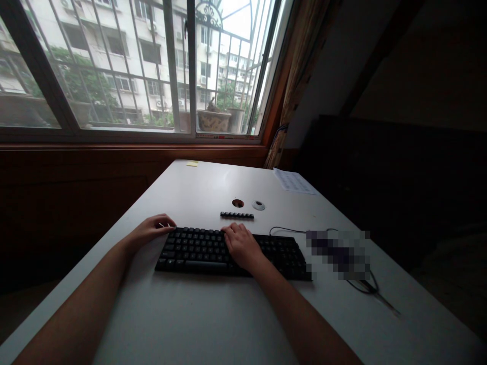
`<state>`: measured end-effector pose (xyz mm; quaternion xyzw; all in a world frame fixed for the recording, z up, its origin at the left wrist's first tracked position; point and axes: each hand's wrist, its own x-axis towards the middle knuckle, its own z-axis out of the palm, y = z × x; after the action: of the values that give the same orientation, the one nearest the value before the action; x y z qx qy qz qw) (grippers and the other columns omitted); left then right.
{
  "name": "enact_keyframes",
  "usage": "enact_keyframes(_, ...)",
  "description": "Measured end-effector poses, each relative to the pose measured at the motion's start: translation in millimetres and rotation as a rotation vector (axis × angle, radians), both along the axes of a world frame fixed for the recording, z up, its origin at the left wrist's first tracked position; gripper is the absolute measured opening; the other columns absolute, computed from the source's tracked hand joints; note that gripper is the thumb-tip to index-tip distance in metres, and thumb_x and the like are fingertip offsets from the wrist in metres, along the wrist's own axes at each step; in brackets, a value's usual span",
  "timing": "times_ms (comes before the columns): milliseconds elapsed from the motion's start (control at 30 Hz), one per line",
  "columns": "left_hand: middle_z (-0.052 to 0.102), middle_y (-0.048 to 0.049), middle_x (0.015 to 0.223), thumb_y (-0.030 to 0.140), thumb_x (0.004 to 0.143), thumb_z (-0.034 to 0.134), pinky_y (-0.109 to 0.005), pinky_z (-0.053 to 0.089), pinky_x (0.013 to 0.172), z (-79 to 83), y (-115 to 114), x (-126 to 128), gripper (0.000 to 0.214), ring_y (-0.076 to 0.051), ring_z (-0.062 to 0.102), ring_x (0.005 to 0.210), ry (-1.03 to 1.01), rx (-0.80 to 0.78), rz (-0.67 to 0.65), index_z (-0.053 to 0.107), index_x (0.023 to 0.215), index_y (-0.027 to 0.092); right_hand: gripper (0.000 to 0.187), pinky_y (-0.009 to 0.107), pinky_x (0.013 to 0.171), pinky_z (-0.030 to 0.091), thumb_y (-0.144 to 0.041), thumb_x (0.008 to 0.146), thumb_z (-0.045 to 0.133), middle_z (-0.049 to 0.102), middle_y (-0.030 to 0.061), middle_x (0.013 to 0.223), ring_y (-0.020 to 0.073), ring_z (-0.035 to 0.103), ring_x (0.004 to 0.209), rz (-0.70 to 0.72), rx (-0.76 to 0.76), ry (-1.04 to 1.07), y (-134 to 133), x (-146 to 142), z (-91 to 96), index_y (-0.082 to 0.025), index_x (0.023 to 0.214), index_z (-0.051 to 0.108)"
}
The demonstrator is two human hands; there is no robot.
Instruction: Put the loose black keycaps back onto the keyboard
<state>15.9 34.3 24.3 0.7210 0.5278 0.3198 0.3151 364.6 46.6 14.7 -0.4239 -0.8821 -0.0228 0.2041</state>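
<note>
A black full-size keyboard (pixel 207 249) lies flat on the white desk. At its upper left corner is my left hand (pixel 151 230), fingers curled and closed around a thin white piece (pixel 164 225) too small to name. My right hand (pixel 241 246) rests over the upper middle keys, fingers bent and close together at the top row. Whatever its fingertips hold, if anything, is hidden beneath the hand. Just behind the keyboard, a short row of black keycaps (pixel 237 216) lies on the desk.
A cable (pixel 375 284) and a blurred-out object (pixel 337 253) lie right of the keyboard. Two round desk holes (pixel 238 203) are behind the keycaps. A printed sheet (pixel 293 181) and a yellow note (pixel 192 163) lie near the far edge, below a barred window (pixel 152 66).
</note>
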Motion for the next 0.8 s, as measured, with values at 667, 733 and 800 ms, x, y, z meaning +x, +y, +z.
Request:
enact_keyframes(667,0.065,-0.0049,0.095,0.054,0.086,0.063,-0.031,0.050,0.073,-0.8,-0.5,3.0,0.036,-0.022,0.062,0.084,0.081,0.011,-0.008,0.073,0.096,0.021,0.037,0.041,0.093,0.042,-0.047,0.100,0.046,0.060,0.0099,0.118,0.0287,0.049,0.109,-0.027,-0.015,-0.112,0.3,-3.6,-1.7,-0.025,0.127,0.058)
enact_keyframes(733,0.065,-0.0047,0.094,0.054,0.086,0.064,-0.031,0.049,0.072,-1.5,0.2,2.7,0.035,-0.021,0.062,0.083,0.075,0.011,-0.007,0.073,0.096,0.021,0.037,0.040,0.094,0.042,-0.048,0.099,0.046,0.060,0.0095,0.118,0.0280,0.049,0.110,-0.027,-0.037,-0.100,0.6,-2.8,-1.0,-0.026,0.127,0.059)
enact_keyframes(800,0.065,-0.0044,0.093,0.054,0.085,0.065,-0.031,0.050,0.072,-2.0,0.9,2.6,0.035,-0.021,0.062,0.082,0.068,0.011,-0.005,0.073,0.096,0.021,0.038,0.040,0.095,0.042,-0.048,0.099,0.047,0.060,0.0093,0.118,0.0276,0.049,0.109,-0.022,-0.056,-0.077,1.1,-1.9,-0.5,-0.026,0.127,0.059)
